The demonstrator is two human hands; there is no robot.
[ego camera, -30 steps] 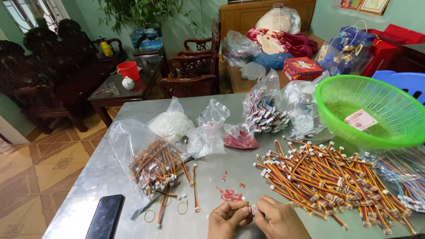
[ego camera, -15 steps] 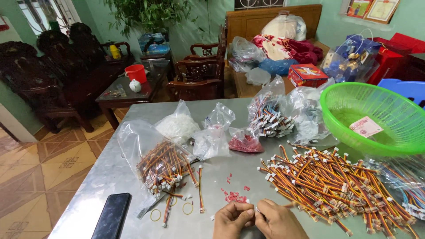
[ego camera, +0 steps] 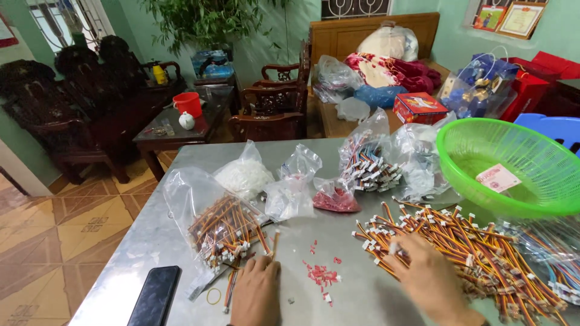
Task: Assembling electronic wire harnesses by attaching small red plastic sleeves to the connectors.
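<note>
Hands now spread apart, left hand (ego camera: 256, 294) flat (fingers loose) beside bagged wires (ego camera: 225, 229), right hand (ego camera: 425, 276) fingers grasping from wire pile (ego camera: 459, 253)

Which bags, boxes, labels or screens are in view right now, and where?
Phone: near left table edge, flat black rectangle, dark screen.
Wire bag: clear plastic, orange wires, by the left hand.
Red-bits bag: table centre, small, clear.
Paper slip: pinkish, inside green basket.
Red box: square, on the bench behind.
</note>
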